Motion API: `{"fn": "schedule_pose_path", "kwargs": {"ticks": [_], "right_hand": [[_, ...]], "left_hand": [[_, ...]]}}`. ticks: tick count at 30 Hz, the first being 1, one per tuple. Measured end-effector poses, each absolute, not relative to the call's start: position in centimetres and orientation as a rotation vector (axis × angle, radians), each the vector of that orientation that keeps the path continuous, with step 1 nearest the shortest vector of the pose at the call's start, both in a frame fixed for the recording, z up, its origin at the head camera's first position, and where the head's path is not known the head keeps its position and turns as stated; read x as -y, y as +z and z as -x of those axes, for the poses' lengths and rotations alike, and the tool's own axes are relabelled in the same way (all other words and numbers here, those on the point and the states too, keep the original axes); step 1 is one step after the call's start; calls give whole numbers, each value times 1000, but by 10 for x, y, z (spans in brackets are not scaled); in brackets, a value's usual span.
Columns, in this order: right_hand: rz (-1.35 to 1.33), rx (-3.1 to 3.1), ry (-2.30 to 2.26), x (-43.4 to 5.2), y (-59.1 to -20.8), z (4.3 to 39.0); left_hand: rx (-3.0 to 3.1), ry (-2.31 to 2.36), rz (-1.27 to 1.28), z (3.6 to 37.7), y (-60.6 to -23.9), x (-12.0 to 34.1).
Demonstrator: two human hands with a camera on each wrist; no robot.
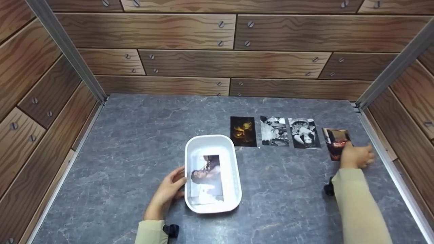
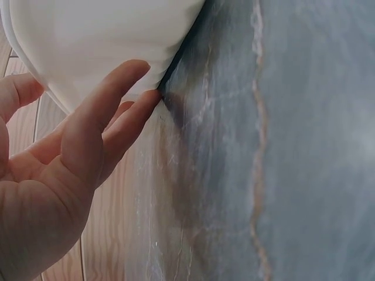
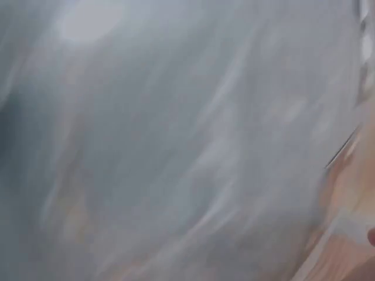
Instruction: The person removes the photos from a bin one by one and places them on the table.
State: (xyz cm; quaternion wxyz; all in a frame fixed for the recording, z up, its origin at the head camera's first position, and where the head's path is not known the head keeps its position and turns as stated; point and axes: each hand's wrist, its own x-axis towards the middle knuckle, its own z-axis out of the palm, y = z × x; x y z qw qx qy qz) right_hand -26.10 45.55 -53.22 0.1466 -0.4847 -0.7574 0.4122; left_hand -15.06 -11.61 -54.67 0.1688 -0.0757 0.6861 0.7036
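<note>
In the head view, the table (image 1: 142,135) holds a white tub (image 1: 238,184) with a portrait photo (image 1: 208,188) inside, midway between its side edges. The left hand (image 1: 166,187) is loosely spread against it. Near the right edge, a reddish photo (image 1: 335,141) is partly covered by the right hand (image 1: 357,156); whether it is gripped cannot be told. It is probably best lifted by its border, unbent.

In the left wrist view, nearly straight fingers (image 2: 105,96) are rested along the tub's wall.

In the right wrist view, mostly blurred table is shown.
</note>
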Motion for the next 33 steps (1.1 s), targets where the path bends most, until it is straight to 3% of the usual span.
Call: {"fn": "schedule_pose_path", "kwargs": {"ticks": [7, 13, 20, 33], "right_hand": [[1145, 2011, 1485, -396, -505, 286], [812, 1829, 1898, -335, -477, 287], [568, 2011, 1989, -268, -465, 268], [209, 2050, 2257, -162, -486, 211]], "left_hand": [[-1954, 1998, 211, 150, -549, 117], [-1935, 2015, 200, 152, -547, 117], [-1972, 1988, 199, 152, -545, 116], [-1976, 1987, 215, 151, -546, 115]]}}
